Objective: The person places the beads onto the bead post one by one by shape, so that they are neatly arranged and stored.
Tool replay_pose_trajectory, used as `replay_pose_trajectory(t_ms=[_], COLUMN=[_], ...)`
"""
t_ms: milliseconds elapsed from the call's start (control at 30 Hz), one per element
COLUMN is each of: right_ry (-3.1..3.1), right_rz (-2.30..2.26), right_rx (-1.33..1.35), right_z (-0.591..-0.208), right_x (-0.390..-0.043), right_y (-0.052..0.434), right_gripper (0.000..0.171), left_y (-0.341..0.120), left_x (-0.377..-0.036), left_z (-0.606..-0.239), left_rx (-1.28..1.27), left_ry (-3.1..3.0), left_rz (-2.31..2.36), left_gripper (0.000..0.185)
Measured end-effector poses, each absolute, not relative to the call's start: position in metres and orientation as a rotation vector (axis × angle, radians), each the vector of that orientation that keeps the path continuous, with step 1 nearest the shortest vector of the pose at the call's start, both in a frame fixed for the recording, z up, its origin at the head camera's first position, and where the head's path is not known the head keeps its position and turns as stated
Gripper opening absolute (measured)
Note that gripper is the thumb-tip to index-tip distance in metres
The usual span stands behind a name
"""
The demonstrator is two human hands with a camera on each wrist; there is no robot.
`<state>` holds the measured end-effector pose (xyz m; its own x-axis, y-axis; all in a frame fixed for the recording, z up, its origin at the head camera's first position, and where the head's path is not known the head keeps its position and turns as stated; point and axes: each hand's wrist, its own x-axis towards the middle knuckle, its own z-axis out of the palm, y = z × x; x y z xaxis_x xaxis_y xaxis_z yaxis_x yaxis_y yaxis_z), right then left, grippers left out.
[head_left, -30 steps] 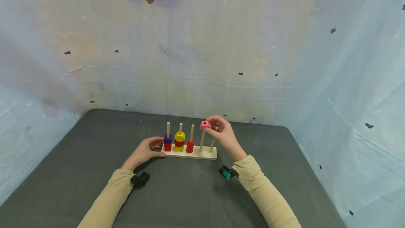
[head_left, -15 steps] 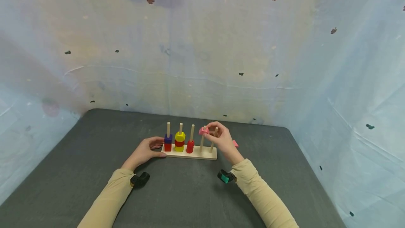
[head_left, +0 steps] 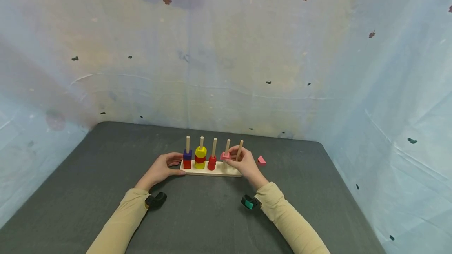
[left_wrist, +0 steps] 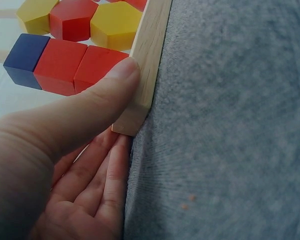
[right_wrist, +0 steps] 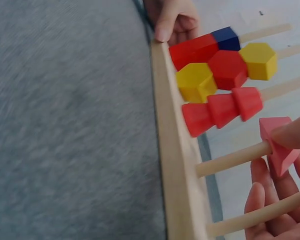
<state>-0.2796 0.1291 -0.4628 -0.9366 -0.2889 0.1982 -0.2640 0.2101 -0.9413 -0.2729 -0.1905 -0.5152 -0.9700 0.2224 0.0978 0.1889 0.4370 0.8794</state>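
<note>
- Nearest the wearer: two beige sleeves, each with a small wrist device; the grey table top [head_left: 88,160] carries everything.
- Left hand [head_left: 160,169]: grips the left end of the wooden base [head_left: 212,171], thumb pressed flat on its front edge, fingers tucked round the end. The left wrist view confirms contact.
- Right hand [head_left: 243,164]: pinches the pink block [head_left: 225,155] between thumb and fingers. The block is threaded on the fourth peg [head_left: 227,147], low on it but, per the right wrist view, not seated on the base.
- Handling, judged: the pink block looks like painted wood, hence light, rigid, smooth and somewhat slippery, not fragile. Best taken by its two opposite side faces, leaving the bore free along the peg.
- Count: five pegs on one base. Peg one holds three blocks, two red under a blue block [head_left: 187,154]; peg two holds three, yellow, red, yellow [head_left: 201,152]; peg three holds two red pieces [head_left: 212,163]; peg four holds the pink block; peg five [head_left: 239,150] is bare.
- One loose pink piece [head_left: 261,160] lies on the table right of the base, apart from it.
- Farthest: a pale draped backdrop with scattered dark marks.
</note>
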Motion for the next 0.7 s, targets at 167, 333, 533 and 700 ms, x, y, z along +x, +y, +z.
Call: replay_pose_trajectory(t_ms=[167,333,533,700], right_ry=[2.452,2.555,2.672,2.708], right_rz=[-1.776,-1.657,-1.565,-1.507], right_rx=[-0.615,-0.639,-0.626,-0.602], right_z=[-0.453,-0.464,-0.478,-0.48], right_x=[-0.268,-0.27,-0.277,-0.278], right_y=[0.128,0.127,0.127,0.127], right_gripper=[0.027,0.025,0.023,0.023], left_y=[-0.191,-0.191,-0.191,-0.19], left_x=[-0.273,-0.273,-0.272,-0.271], left_z=[-0.514,-0.514,-0.513,-0.514], left_rx=[0.389,0.386,0.382,0.368], left_ry=[2.642,2.632,2.631,2.63], left_rz=[1.598,1.602,1.604,1.608], left_gripper=[0.068,0.07,0.069,0.069])
